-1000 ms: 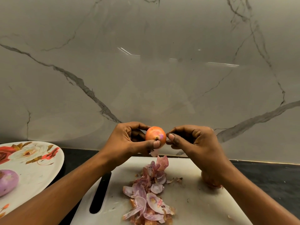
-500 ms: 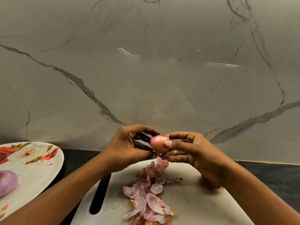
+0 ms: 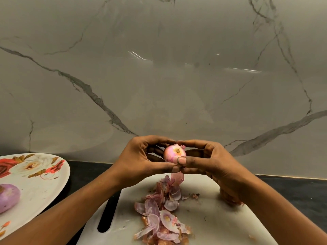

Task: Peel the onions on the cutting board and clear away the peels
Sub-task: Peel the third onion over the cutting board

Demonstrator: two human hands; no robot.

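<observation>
A small pink onion is held above the white cutting board, its root end facing me. My left hand cups it from the left, and my right hand grips it from the right, thumb pressed on its lower edge. A loose strip of peel hangs below the thumbs. A pile of purple peels lies on the board under the hands. Another unpeeled onion sits on the board, mostly hidden behind my right wrist.
A floral plate at the left holds a peeled purple onion. The board has a slot handle at its left end. A marble wall rises right behind the dark counter.
The onion has been turned, its orange skin gone from the facing side and pink flesh with the root end now showing. My right hand closed in around it; a peel strip now hangs below.
</observation>
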